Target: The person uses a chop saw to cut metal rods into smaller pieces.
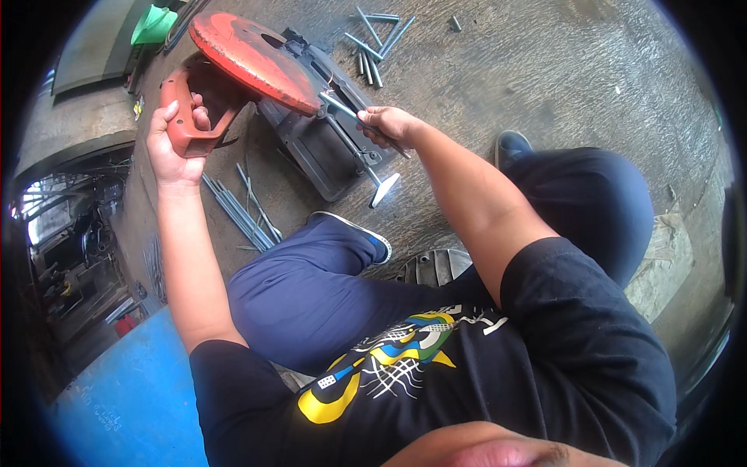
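Note:
The orange handle point(187, 134) of a cut-off saw is in the grip of my left hand point(173, 152), whose fingers wrap through its loop. Beside it rises the saw's round, scuffed orange guard point(249, 58), over a dark metal base point(323, 159). My right hand point(389, 124) is closed around a thin grey metal rod point(341, 106). One end of that rod lies close to the guard's lower edge; whether it touches the saw I cannot tell. Below the rod, a clamp screw ends in a pale crank handle point(385, 190). The cutting disc is mostly hidden by the guard.
Several short rod pieces point(370, 64) lie on the stained floor beyond the saw. Longer rods point(237, 210) are bundled left of my foot. A blue panel point(128, 393) is at lower left, a green object point(154, 25) at far left, and a ribbed metal piece point(432, 267) between my legs.

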The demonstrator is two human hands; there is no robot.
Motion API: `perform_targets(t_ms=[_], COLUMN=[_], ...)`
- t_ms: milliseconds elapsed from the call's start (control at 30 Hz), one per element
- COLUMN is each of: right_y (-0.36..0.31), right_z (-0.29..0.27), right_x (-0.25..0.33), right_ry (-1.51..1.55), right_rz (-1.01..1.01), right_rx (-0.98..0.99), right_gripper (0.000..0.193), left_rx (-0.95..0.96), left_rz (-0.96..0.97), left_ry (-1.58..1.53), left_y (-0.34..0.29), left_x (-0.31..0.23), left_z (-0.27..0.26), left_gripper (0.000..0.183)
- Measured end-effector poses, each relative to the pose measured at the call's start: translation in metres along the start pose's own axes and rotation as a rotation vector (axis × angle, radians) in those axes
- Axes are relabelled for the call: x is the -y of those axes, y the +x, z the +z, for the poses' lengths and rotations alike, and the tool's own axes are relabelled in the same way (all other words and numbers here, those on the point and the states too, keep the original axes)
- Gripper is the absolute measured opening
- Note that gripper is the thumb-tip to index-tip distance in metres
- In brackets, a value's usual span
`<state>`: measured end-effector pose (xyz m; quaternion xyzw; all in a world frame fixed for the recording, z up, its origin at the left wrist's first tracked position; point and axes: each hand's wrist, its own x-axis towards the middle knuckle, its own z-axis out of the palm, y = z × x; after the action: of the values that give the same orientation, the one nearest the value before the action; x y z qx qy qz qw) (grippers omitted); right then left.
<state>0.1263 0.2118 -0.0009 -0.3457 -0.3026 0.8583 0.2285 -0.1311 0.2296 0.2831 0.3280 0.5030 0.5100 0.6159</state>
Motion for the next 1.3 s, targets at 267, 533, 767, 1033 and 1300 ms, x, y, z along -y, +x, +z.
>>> perform_targets(t_ms=[267, 533, 767, 1033, 1300], right_y=[0.015, 0.022, 0.028, 0.029, 0.029], right_z=[-0.016, -0.018, -0.023, -0.022, -0.023], right_x=[-0.004, -0.005, -0.003, -0.002, -0.003], right_ry=[-0.207, -0.509, -0.671, -0.686, -0.541], right_rz=[-0.121, -0.203, -0.280, -0.292, -0.266], right_rx=[-0.151, -0.318, -0.354, -0.336, -0.277], right_gripper=[0.026, 0.031, 0.031, 0.030, 0.028], left_rx=[-0.004, -0.020, -0.020, -0.040, -0.027], left_rz=[-0.002, 0.009, 0.001, 0.017, 0.014], left_ry=[0.010, 0.012, 0.012, 0.029, 0.009], left_y=[0.001, 0.000, 0.000, -0.002, 0.000], left_x=[0.000, 0.000, 0.000, 0.000, 0.001], left_z=[0.000, 0.000, 0.001, 0.001, 0.002], left_gripper=[0.044, 0.042, 0.042, 0.044, 0.043])
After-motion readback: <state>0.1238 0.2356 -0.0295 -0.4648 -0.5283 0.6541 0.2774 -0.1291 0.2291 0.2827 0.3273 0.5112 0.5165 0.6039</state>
